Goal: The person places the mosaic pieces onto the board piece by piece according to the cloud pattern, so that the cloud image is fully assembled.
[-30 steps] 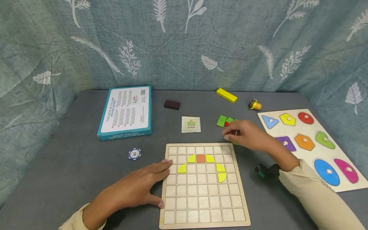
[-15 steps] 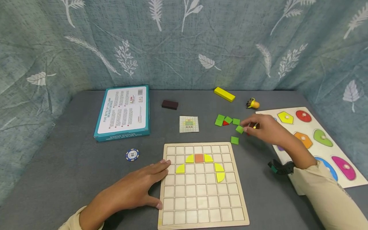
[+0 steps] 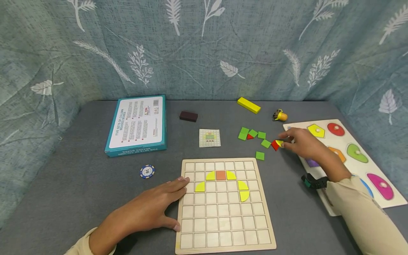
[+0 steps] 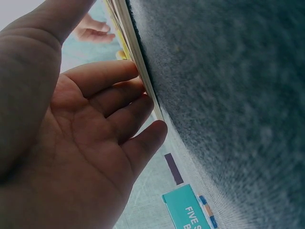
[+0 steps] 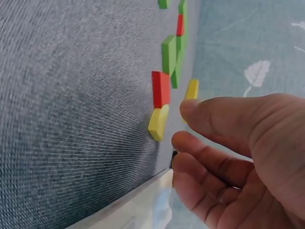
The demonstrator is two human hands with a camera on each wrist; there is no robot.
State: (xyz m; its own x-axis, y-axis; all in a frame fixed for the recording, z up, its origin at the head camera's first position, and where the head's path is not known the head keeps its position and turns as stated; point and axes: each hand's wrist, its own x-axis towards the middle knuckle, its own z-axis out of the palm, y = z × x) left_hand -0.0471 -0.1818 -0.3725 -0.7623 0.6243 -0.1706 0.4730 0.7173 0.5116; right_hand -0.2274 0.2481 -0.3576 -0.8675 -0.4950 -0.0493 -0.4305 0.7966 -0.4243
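A wooden grid board [image 3: 226, 226] holds several yellow quarter-circle tiles [image 3: 244, 196] and one orange square tile [image 3: 221, 175] near its far side. My left hand [image 3: 153, 205] rests along the board's left edge, thumb and fingers spread; in the left wrist view its fingertips [image 4: 155, 131] meet the board's side. On the right, my right hand [image 3: 302, 143] reaches down beside a loose yellow quarter-circle tile [image 5: 158, 125]. Thumb and fingers are parted with nothing between them in the right wrist view. A red tile [image 3: 275, 145] touches that yellow one, and several green square tiles [image 3: 260, 156] lie leftward.
A small pattern card [image 3: 209, 138] lies beyond the board. Behind are a dark block [image 3: 188, 116], a yellow block [image 3: 249, 105] and a small yellow-and-black toy [image 3: 280, 115]. A teal box [image 3: 137, 124] and poker chip [image 3: 147, 171] sit left, a knobbed shape puzzle [image 3: 347, 170] right.
My right hand has moved right from over the green tiles to the loose yellow tile, uncovering the green and red tiles. The left hand stays on the board's edge.
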